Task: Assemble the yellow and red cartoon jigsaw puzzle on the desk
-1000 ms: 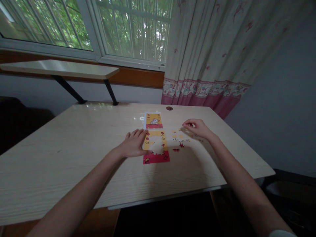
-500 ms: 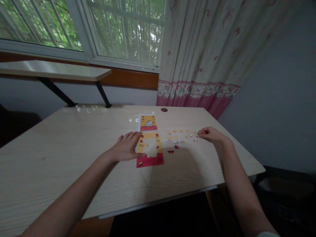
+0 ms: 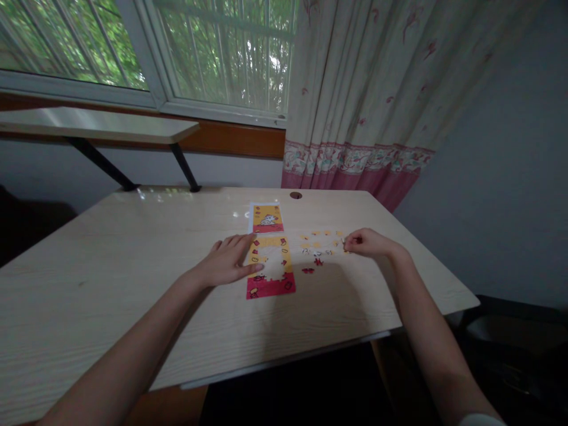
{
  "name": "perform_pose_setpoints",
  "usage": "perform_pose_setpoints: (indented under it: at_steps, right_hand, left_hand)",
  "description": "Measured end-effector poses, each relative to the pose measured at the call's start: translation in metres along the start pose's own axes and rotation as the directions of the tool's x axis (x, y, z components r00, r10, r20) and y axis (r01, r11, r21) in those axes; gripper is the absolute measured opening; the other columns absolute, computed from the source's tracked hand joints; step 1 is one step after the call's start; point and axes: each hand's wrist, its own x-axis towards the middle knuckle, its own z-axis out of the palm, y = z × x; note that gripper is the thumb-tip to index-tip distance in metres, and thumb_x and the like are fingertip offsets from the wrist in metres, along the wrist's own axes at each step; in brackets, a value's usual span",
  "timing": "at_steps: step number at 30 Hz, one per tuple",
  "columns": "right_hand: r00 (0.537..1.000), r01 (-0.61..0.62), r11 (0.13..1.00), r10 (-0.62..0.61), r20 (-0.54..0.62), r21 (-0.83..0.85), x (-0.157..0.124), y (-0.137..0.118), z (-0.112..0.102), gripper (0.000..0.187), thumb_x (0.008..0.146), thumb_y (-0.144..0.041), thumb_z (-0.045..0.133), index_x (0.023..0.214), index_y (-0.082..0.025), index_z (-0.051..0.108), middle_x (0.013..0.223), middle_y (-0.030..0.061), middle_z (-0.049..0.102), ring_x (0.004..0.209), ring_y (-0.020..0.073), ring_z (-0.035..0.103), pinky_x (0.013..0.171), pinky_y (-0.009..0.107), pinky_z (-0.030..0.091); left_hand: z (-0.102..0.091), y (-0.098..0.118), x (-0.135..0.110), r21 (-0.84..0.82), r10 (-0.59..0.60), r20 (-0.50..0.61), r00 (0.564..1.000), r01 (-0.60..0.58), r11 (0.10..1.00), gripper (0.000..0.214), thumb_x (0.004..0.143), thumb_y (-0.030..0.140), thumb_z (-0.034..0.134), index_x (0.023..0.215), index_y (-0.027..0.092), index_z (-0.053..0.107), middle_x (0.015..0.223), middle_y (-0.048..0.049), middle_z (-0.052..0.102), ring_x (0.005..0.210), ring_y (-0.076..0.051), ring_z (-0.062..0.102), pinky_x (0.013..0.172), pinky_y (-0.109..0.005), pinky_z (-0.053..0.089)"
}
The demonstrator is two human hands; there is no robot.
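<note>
A partly filled jigsaw puzzle (image 3: 271,288) with a yellow and red border lies flat on the desk, its middle bare. My left hand (image 3: 231,260) rests along its left edge, fingers stretched out and thumb reaching over the border. Just beyond stands out a picture card (image 3: 268,219) showing a white animal on yellow and red. To the right, loose yellow, white and red puzzle pieces (image 3: 317,244) are spread out. My right hand (image 3: 361,241) is at their right side, fingertips pinched together low over the desk; a small piece seems to be between them, partly hidden.
The pale wooden desk (image 3: 146,266) has a round cable hole (image 3: 296,195) at its back edge. A raised shelf (image 3: 97,125) on black supports stands at the back left. Behind are a barred window (image 3: 226,56) and a flowered curtain (image 3: 355,89).
My right hand has shifted a little left along the loose pieces, still pinched. My left thumb has moved slightly up over the puzzle border.
</note>
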Motion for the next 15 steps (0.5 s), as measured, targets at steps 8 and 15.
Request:
perform_pose_setpoints:
  at_steps: [8,15]
  right_hand:
    - [0.938,0.342,0.922,-0.347,0.003,-0.179,0.012,-0.061,0.047,0.013,0.077,-0.027,0.063,0.082,-0.016,0.068,0.073,0.0015,0.06,0.066,0.0105,0.05,0.062,0.022,0.037]
    - [0.891,0.448,0.856,-0.406,0.201,-0.257,0.013,-0.084,0.062,0.01,0.079,-0.023,0.064,0.085,-0.016,0.068,0.078,0.0036,0.061,0.071,0.0118,0.052,0.067,0.022,0.039]
  left_hand:
    - [0.001,-0.002,0.003,0.002,-0.007,-0.038,0.999,0.007,1.0,0.077,0.083,0.068,0.031,0.14,0.016,0.032,0.14,-0.0175,0.042,0.124,-0.035,0.041,0.098,-0.053,0.032]
    - [0.0,0.0,0.003,0.039,-0.018,-0.034,0.999,0.019,0.999,0.073,0.086,0.066,0.026,0.139,0.016,0.034,0.14,-0.0162,0.043,0.122,-0.034,0.043,0.098,-0.052,0.033]
